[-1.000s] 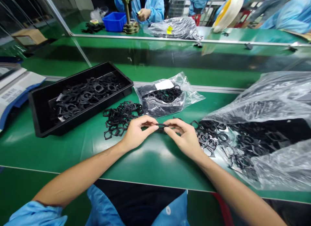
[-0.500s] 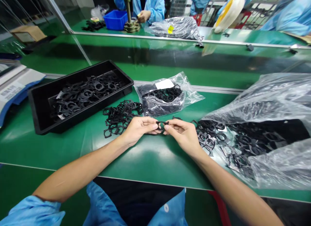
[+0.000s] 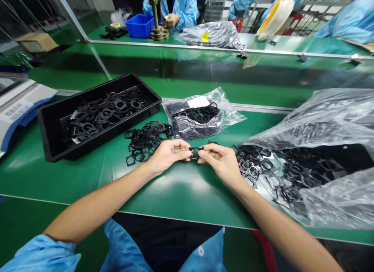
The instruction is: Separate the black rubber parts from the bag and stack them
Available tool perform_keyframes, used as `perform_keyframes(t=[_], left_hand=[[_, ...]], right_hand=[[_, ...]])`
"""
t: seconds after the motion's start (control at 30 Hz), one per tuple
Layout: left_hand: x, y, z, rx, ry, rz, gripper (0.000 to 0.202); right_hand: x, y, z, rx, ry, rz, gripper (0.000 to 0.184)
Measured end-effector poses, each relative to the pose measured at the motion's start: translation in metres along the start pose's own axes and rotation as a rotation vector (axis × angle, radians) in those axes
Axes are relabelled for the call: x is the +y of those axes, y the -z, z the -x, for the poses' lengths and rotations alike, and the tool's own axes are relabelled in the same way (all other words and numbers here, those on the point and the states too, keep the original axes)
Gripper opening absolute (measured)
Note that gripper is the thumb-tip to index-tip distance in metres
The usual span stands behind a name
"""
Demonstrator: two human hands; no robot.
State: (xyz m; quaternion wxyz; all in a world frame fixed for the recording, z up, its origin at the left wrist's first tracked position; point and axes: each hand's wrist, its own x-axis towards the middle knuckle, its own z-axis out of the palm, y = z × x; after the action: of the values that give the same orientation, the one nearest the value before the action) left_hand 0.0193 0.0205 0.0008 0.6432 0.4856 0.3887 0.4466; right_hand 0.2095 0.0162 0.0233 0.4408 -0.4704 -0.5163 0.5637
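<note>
Between my two hands a small black plastic ring part (image 3: 195, 148) is held above the green table. My left hand (image 3: 169, 156) pinches its left end with thumb and fingers. At the other end, my right hand (image 3: 219, 159) has a like pinch on it. The fingers hide much of the part. Left of my left hand lies a loose pile of black rings (image 3: 149, 137). More black plastic parts (image 3: 251, 166) lie just right of my right hand, spilling from a large clear plastic bag (image 3: 336, 120).
A black tray (image 3: 96, 143) of similar parts stands at the left. Behind my hands lies a smaller clear bag (image 3: 201, 114) with black rings. A metal rail (image 3: 248, 107) crosses behind it. Across the table, a co-worker's hand (image 3: 171, 20) is beside a blue bin (image 3: 140, 25).
The black ring part has tilted between my fingers, so its opening shows less than before. Both hands stay in nearly the same place, still pinching it.
</note>
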Motion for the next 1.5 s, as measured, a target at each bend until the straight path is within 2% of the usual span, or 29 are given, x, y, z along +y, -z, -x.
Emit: perform_keyframes(t=[0.23,0.43,0.77,0.93,1.0,1.13,1.27,1.37,1.5], left_hand=[[0.000,-0.002,-0.001,0.086,-0.074,-0.085,0.033],[-0.005,-0.001,0.000,0.024,-0.045,-0.064,0.035],[-0.005,-0.003,0.003,0.053,-0.112,-0.202,0.018],[-0.004,-0.002,0.003,0.039,-0.199,-0.249,0.022],[-0.004,-0.002,0.003,0.016,-0.159,-0.237,0.025],[-0.005,-0.005,0.005,-0.051,-0.060,-0.147,0.029],[-0.004,-0.006,0.004,0.010,-0.074,-0.068,0.029],[-0.003,-0.003,0.002,0.033,-0.081,-0.040,0.028],[-0.003,-0.001,0.002,-0.008,-0.083,-0.095,0.024]], right_hand=[[0.006,0.002,-0.001,0.029,0.049,0.067,0.042],[0.010,0.004,-0.001,0.034,0.084,0.131,0.040],[0.009,0.005,0.002,-0.032,0.251,0.313,0.024],[0.006,0.007,0.002,-0.126,0.347,0.495,0.019],[0.007,0.006,0.004,-0.117,0.333,0.468,0.018],[0.009,0.005,0.005,-0.017,0.286,0.349,0.026],[0.006,0.005,0.004,-0.037,0.254,0.284,0.040],[0.007,0.003,0.003,-0.080,0.225,0.304,0.034],[0.008,0.003,0.002,-0.085,0.191,0.325,0.029]])
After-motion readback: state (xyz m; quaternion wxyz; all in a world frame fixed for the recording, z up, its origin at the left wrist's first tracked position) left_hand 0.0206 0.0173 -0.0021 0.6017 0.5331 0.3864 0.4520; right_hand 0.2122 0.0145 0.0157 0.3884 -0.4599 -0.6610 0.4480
